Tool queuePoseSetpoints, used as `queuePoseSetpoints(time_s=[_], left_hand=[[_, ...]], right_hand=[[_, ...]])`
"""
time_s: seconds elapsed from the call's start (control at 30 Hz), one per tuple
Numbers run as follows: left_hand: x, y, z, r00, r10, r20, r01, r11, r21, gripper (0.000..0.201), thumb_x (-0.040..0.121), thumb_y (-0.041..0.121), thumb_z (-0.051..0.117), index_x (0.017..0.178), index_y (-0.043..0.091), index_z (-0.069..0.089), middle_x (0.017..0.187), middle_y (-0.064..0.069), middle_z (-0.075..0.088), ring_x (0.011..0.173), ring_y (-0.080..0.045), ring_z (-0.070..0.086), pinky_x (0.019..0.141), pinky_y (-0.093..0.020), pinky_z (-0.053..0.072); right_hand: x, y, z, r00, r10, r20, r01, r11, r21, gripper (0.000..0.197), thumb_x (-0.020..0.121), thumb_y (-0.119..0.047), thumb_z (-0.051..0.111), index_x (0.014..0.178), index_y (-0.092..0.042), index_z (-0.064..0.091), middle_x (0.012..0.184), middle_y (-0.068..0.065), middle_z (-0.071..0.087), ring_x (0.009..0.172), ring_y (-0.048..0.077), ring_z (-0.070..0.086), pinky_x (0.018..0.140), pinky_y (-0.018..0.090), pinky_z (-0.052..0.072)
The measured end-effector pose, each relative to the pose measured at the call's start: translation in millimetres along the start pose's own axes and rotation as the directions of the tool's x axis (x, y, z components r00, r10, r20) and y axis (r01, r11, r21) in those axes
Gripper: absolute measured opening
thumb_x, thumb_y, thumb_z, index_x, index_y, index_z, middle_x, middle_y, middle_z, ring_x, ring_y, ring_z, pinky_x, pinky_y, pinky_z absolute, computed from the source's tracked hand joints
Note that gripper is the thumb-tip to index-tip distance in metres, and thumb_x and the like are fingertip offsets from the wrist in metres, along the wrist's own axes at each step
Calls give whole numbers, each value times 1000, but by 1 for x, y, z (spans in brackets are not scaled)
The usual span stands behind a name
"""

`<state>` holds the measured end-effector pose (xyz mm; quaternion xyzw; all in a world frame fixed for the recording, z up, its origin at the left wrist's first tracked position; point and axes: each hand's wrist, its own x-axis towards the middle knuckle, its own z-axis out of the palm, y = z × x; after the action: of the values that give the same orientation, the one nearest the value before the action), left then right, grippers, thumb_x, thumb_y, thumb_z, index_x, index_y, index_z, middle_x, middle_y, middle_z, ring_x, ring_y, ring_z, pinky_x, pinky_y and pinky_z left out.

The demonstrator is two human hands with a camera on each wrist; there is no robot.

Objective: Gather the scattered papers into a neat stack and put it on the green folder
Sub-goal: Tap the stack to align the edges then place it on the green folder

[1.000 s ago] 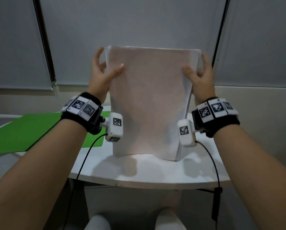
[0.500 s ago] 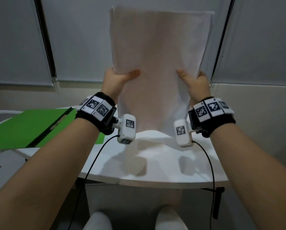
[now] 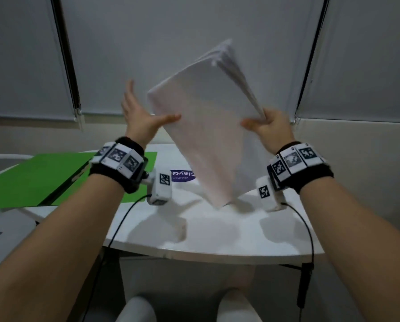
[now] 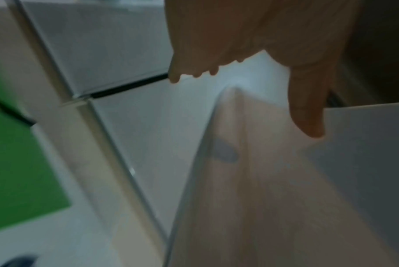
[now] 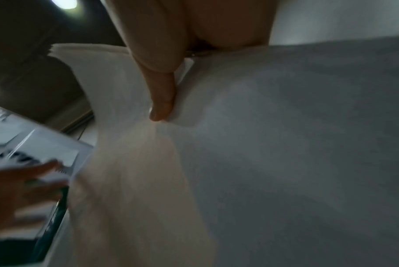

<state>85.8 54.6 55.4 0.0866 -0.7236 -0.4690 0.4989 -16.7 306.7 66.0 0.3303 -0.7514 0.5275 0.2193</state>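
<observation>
A stack of white papers hangs in the air over the white table, tilted with its top corner to the right. My right hand grips its right edge, thumb on the front and fingers behind; the right wrist view shows that thumb pressing into the papers. My left hand is spread beside the left edge with fingers straight up, and only its thumb touches the papers. The green folder lies open and flat on the table's left part, under my left wrist.
A round blue sticker with white lettering lies on the table behind the papers. Grey roller blinds hang behind the table. The table's curved front edge runs just below my forearms, with cables hanging from both wrist cameras.
The stack stood upright in both hands, high above the table. It has swung down and tilted to the right. My left hand has let go and spread open.
</observation>
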Motion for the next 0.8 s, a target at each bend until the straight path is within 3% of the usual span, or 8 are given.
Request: queuePoseSetpoints(time_s=[0.1,0.2,0.37,0.47,0.53,0.6,0.67,0.8], left_hand=[[10,24,-16,948,270,168,-293,947,131,126,49,49,78,150,12,12,155,-7,17,145,-20,14,120,-30,9],[4,25,-9,858,208,470,-254,966,36,76,57,42,68,126,12,54,120,-4,58,116,-15,51,106,-31,39],[-10,5,-16,919,111,378,-71,991,-117,22,71,9,76,93,8,73,84,0,67,77,-8,58,74,-23,49],[-13,-6,-35,939,21,343,78,959,-273,24,61,10,80,81,24,77,79,9,73,78,-11,64,77,-29,55],[-14,-12,-39,936,-4,353,137,926,-353,30,54,15,81,84,19,76,83,3,74,78,-17,66,77,-34,57],[-17,-16,-36,926,-55,373,202,908,-366,30,56,10,79,85,13,74,82,1,75,73,-18,67,76,-35,58],[-21,-16,-30,917,-103,385,246,906,-344,21,64,3,75,84,10,71,74,3,74,66,-14,68,69,-30,59],[-26,-9,-11,922,-152,357,226,958,-176,18,75,1,70,80,16,63,56,14,69,51,2,62,56,-17,54]], right_hand=[[5,-14,-8,954,-228,196,289,879,-380,26,80,-32,69,83,-6,65,70,6,56,72,22,57,68,36,46],[1,-31,-5,901,-297,315,423,759,-495,26,83,-34,66,90,-9,67,81,13,67,82,30,62,72,40,48],[-6,4,-26,897,-424,-125,289,777,-560,73,69,-54,67,130,-15,54,132,12,54,128,34,44,108,42,27],[-23,25,-52,909,-142,-391,14,950,-313,105,66,-46,78,148,-15,21,152,10,26,138,12,29,118,30,17],[-28,39,-56,973,153,-172,-121,975,184,104,61,-30,87,144,-14,27,144,7,41,114,-9,51,98,20,45],[-29,55,-52,936,310,169,-353,799,488,84,49,-28,92,122,-11,53,111,3,68,90,5,67,77,23,55],[-32,65,-44,902,349,254,-432,729,531,52,53,-14,87,98,-10,61,84,1,70,80,14,67,76,26,57],[-32,49,-26,933,353,67,-350,854,384,36,76,-1,72,111,3,62,87,6,68,74,14,67,76,28,56]])
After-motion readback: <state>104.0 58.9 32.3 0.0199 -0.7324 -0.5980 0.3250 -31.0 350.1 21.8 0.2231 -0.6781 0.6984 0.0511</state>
